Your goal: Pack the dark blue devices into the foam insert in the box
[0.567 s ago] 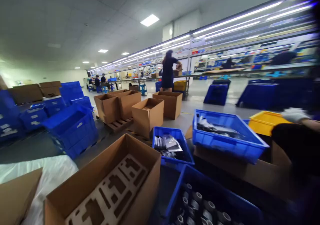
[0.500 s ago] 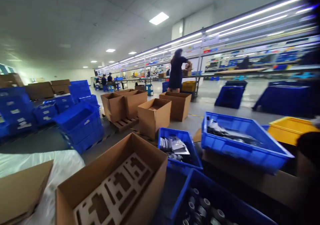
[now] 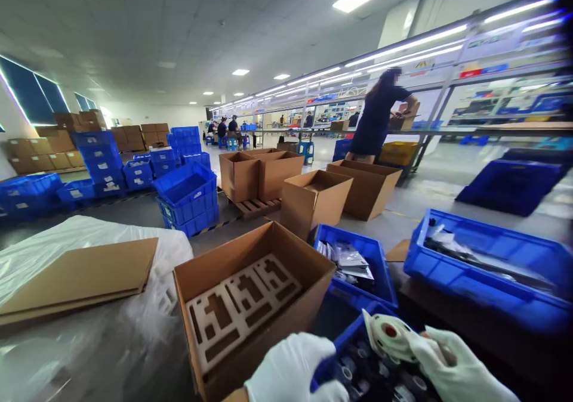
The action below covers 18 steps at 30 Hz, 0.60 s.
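Head view, gloved right hand point(image 3: 456, 369) pinching a pale round part point(image 3: 388, 335), blue bin point(image 3: 344, 345) of rolls just below, gloved left hand point(image 3: 293, 373) closed on its rim, foam-lined carton point(image 3: 250, 297) beside it.

Counts across your frame

You have two gloved hands at the bottom edge, your left hand point(image 3: 293, 369) and your right hand point(image 3: 452, 369), and one white round part point(image 3: 388, 334) at the right one's fingers. You see five open cardboard boxes: the foam-lined box point(image 3: 250, 306) at lower centre and four more boxes point(image 3: 313, 196) mid-frame. One flat cardboard sheet point(image 3: 80, 277) lies at lower left. Three blue bins sit near you on the right: the bin of rolls point(image 3: 353, 342), the bin of bags point(image 3: 358, 265) and the long bin point(image 3: 487, 271). One standing person point(image 3: 378, 116) is at upper right. The stacked blue crates point(image 3: 102, 160) at left are too many to count.
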Motion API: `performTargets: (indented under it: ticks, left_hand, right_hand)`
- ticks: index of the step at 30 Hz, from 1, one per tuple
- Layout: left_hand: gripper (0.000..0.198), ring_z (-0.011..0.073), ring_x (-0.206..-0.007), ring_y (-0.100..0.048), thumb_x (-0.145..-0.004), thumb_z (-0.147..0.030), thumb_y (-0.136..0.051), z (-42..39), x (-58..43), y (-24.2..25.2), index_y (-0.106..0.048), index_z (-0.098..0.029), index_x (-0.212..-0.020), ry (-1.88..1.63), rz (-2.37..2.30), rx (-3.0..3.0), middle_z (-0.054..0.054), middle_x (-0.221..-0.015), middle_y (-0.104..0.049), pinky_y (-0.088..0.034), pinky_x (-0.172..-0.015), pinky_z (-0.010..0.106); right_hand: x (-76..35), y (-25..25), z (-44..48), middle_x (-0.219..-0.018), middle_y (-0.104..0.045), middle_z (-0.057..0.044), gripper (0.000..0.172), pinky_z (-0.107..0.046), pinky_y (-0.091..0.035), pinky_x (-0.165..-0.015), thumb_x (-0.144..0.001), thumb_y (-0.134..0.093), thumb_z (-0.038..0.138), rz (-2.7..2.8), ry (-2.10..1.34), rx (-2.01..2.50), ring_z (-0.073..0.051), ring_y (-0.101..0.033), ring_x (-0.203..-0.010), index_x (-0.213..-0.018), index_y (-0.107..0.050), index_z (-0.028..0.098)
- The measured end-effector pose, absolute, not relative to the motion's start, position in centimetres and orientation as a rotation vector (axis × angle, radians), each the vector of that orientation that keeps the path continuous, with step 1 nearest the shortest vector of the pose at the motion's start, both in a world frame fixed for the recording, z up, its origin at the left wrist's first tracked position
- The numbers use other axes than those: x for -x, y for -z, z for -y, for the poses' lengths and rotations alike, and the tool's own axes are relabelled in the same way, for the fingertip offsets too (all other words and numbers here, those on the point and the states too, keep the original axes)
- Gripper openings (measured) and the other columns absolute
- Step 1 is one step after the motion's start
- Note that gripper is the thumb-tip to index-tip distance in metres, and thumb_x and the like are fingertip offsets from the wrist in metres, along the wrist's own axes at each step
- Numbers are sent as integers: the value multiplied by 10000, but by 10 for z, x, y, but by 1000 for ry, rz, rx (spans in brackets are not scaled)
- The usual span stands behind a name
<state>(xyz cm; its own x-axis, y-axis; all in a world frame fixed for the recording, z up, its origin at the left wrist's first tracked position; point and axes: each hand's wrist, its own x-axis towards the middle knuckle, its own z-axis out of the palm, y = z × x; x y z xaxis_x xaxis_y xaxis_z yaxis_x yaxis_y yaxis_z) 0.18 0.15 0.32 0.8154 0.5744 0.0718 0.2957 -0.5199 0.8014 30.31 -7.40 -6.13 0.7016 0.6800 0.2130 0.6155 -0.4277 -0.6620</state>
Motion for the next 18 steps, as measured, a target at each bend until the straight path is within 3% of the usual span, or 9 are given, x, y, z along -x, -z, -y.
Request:
performTargets:
  ticks: [3, 6, 8, 10, 12, 14, 16, 18]
  left_hand:
    - [787, 339, -1398, -350, -849, -668, -508, -1, -3, -14, -378, -191, -1460, -609, -770, -1951, 146, -1514, -402, -213, -1190, 481]
    - [951, 319, -1384, -373, -786, -689, -596, 3, -6, -25, -258, -143, -1488, -738, -607, -1694, 177, -1507, -391, -250, -1177, 466]
    - [829, 290, -1271, -490, -795, -676, -599, 2, -10, -30, -360, -158, -1397, -867, -452, -1435, 157, -1389, -512, -344, -1112, 438]
    - [601, 234, -1022, -601, -805, -681, -580, -3, -15, -33, -538, -158, -1100, -944, -326, -1077, 98, -1093, -639, -431, -986, 385]
    - [557, 164, -763, -581, -775, -711, -591, -10, -16, -33, -538, -159, -821, -913, -258, -746, 38, -812, -607, -459, -827, 323]
    - [588, 126, -639, -524, -744, -736, -607, -17, -12, -32, -530, -153, -751, -823, -230, -570, 15, -707, -559, -433, -715, 283]
    - [616, 116, -567, -490, -753, -756, -572, -20, -5, -30, -550, -140, -748, -761, -233, -502, 14, -652, -542, -395, -625, 267]
    - [617, 107, -521, -457, -778, -752, -535, -19, 2, -30, -555, -139, -718, -693, -235, -423, 7, -601, -515, -361, -569, 256]
  right_hand:
    - [-261, 3, 70, -612, -640, -25, 405, -309, -470, -451, -818, -479, 654, 946, -246, 1960, -224, -594, -485, -914, -566, 270]
    - [-202, -33, 62, -583, -617, -3, 392, -281, -470, -452, -788, -547, 652, 1081, -308, 1749, -196, -573, -479, -846, -546, 264]
    - [-168, -47, 57, -574, -606, 8, 394, -258, -470, -457, -790, -575, 646, 1146, -328, 1668, -180, -573, -492, -831, -536, 256]
    - [-144, -58, 54, -601, -615, 9, 405, -242, -481, -472, -815, -571, 642, 1220, -375, 1573, -168, -580, -512, -882, -543, 243]
    - [-132, -68, 53, -661, -641, -7, 410, -233, -502, -495, -851, -546, 633, 1341, -413, 1456, -162, -595, -544, -918, -563, 228]
    - [-130, -74, 51, -709, -660, -16, 392, -223, -524, -528, -891, -527, 601, 1482, -377, 1374, -157, -615, -576, -951, -588, 218]
    - [-135, -73, 49, -843, -694, -44, 417, -235, -567, -653, -889, -565, 596, 1643, -256, 1314, -179, -672, -720, -1051, -604, 214]
    - [-141, -66, 47, -1151, -660, -107, 659, -309, -558, -886, -815, -654, 650, 1832, -157, 1231, -248, -656, -1032, -1295, -524, 218]
